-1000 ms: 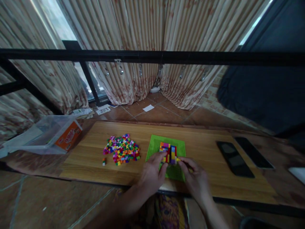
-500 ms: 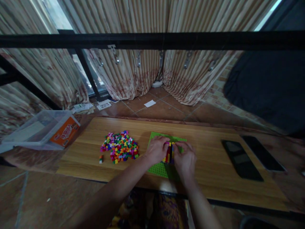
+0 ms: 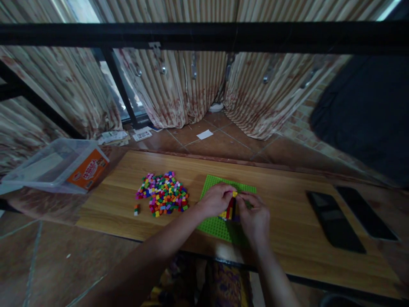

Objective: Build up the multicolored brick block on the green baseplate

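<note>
A green studded baseplate (image 3: 212,228) lies on the wooden table in front of me. On it stands a small block of red, yellow and dark toy bricks (image 3: 229,211), partly covered by my hands. Over the far end of this block, my left hand (image 3: 219,199) is closed, with its fingertips at a small yellow brick (image 3: 234,194). From the other side, the bent fingers of my right hand (image 3: 256,213) pinch at the same brick. The fingertips hide most of their contact with it.
Left of the baseplate is a loose heap of colourful bricks (image 3: 166,194), with a small brick stack (image 3: 136,209) beside it. Two dark phone-like slabs (image 3: 335,221) lie at the right. A clear plastic bin (image 3: 54,170) stands beyond the table's left end. A black bar (image 3: 204,36) crosses above.
My view has shifted slightly. Both hands have stayed over the brick block, and the yellow brick now shows between their fingertips, more clearly above the block.
</note>
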The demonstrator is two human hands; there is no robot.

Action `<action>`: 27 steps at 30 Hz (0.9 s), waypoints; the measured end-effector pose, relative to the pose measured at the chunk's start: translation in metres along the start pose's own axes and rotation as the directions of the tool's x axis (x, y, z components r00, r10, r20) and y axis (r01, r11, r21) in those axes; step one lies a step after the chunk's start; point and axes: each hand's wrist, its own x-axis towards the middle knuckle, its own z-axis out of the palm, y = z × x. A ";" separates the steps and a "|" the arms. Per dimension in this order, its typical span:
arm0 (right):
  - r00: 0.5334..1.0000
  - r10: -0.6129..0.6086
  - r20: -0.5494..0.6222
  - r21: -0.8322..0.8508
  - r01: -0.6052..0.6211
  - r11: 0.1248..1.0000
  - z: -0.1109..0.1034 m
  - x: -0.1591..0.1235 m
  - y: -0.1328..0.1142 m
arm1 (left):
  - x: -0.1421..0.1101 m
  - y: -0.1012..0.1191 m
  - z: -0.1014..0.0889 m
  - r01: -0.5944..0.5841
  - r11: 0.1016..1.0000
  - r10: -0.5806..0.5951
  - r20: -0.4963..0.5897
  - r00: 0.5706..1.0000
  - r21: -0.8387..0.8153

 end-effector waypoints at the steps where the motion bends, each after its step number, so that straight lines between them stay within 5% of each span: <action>1: 1.000 0.023 0.012 0.023 -0.023 0.999 0.000 0.001 0.001 | 0.001 0.000 0.000 0.008 1.000 -0.008 0.002 1.000 -0.010; 9: 0.999 0.042 0.034 0.028 -0.043 0.999 -0.003 0.002 0.003 | 0.018 -0.003 0.002 0.181 0.979 -0.176 0.059 0.983 -0.098; 15: 0.990 -0.138 -0.006 -0.100 0.137 0.986 -0.002 0.000 0.006 | 0.019 -0.005 0.007 0.201 0.966 -0.201 0.015 0.979 -0.164; 20: 0.935 -0.354 -0.010 -0.298 0.335 0.894 -0.003 -0.001 0.006 | 0.020 -0.008 0.013 0.180 0.957 -0.192 -0.032 0.981 -0.228; 27: 0.916 -0.400 0.003 -0.329 0.379 0.865 -0.002 -0.004 0.008 | 0.020 -0.017 0.025 0.142 0.932 -0.178 -0.078 0.981 -0.332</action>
